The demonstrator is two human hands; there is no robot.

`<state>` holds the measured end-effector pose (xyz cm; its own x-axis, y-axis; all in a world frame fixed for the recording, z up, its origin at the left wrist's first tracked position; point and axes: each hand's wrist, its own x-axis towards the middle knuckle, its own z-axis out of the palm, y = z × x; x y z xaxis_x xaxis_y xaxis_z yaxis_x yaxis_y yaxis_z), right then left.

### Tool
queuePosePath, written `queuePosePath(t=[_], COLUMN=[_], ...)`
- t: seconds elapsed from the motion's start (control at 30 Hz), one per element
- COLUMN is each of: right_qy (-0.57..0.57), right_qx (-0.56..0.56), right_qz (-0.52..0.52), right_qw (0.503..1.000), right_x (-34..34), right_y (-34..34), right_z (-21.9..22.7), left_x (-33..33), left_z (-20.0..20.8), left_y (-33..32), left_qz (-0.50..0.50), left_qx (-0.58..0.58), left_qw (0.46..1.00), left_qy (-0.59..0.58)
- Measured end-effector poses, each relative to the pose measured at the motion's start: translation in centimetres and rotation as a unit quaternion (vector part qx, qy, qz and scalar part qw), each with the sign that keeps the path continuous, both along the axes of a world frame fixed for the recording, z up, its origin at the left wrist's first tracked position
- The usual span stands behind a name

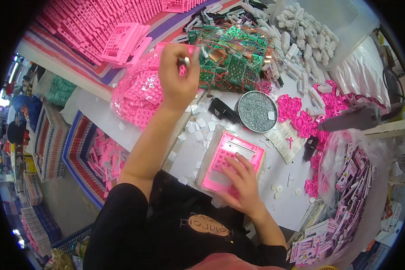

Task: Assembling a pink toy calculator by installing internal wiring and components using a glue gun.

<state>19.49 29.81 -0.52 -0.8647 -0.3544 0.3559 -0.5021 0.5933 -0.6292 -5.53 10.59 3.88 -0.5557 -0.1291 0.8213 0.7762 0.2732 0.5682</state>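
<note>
On the white worktable, a pink calculator-like casing point(222, 156) lies tilted on a pale pad. It has a grid of key holes, a slot and a greyish window. My right hand point(240, 184) rests on it, fingers stretched and apart. My left hand point(179, 78) is raised farther off, over the edge of a bag of pink keypads point(139, 87) and beside green circuit boards point(234, 67). Its fingers are curled closed; a small silvery-white bit shows between them, too small to name.
A round tin of tiny metal parts point(257, 111) stands beyond the casing, near a black block point(223, 110). White plastic pieces point(303, 33) heap at the far right. Pink rings point(303, 123) and a bag of printed cards point(346, 184) lie right. Stacked pink casings point(81, 29) line the far left.
</note>
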Motion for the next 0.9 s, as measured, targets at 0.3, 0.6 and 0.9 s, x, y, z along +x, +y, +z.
queuePosePath(t=[0.3, 0.6, 0.9], right_qy=[-0.29, -0.332, -0.418], right_qx=[-0.589, -0.478, -0.708], right_qz=[-0.054, 0.042, 0.017], right_qw=[0.753, 0.812, 0.568], right_x=[-7.2, -7.5, -5.0], right_y=[-2.6, -1.0, -2.6], right_z=[4.6, 6.1, 2.6], left_x=[9.6, 14.9, 14.9], left_z=[1.2, 2.1, -5.7], left_y=[-0.7, -3.9, -4.5], left_qz=[-0.145, -0.473, -0.536], left_qx=[-0.283, 0.021, 0.182], left_qw=[0.946, 0.689, 0.667], left_qy=[0.063, -0.548, -0.485])
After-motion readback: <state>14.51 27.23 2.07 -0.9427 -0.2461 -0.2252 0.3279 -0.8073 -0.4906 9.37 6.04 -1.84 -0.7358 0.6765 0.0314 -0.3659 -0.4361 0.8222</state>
